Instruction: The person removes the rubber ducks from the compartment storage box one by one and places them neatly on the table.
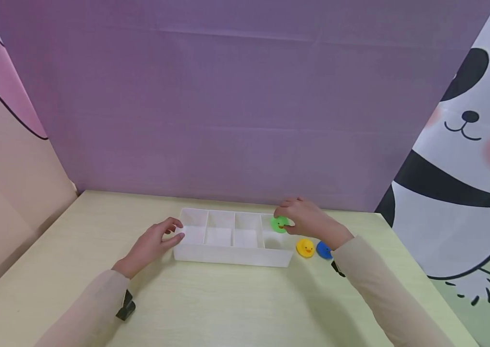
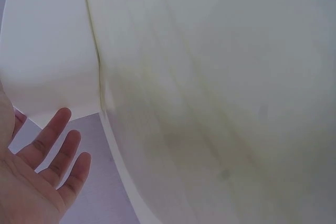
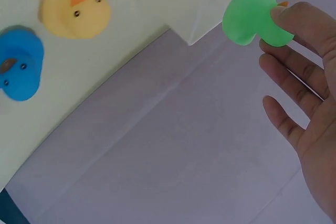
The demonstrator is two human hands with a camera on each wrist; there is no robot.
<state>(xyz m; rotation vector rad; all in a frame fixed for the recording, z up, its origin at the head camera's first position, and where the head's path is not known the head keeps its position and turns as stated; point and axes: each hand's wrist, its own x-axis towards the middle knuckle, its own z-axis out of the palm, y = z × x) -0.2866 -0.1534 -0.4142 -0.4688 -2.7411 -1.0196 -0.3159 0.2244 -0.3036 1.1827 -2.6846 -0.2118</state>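
Observation:
A green toy duck (image 1: 278, 224) is pinched between the thumb and fingers of my right hand (image 1: 307, 220), over the rightmost compartment of a white divided box (image 1: 232, 255). The right wrist view shows the green duck (image 3: 249, 14) at the fingertips, beside the box corner. My left hand (image 1: 151, 245) is at the box's left end, thumb and fingers spread around its corner. In the left wrist view the fingers of that hand (image 2: 39, 169) are extended next to the white box wall (image 2: 50, 51). The box's other compartments hold nothing visible.
To the right of the box a yellow toy duck (image 1: 305, 247) lies on the light wooden table (image 1: 227, 303). Beside it is a blue toy duck (image 1: 324, 250), partly covered by my right wrist in the head view. A purple backdrop (image 1: 227, 106) rises behind the table's far edge.

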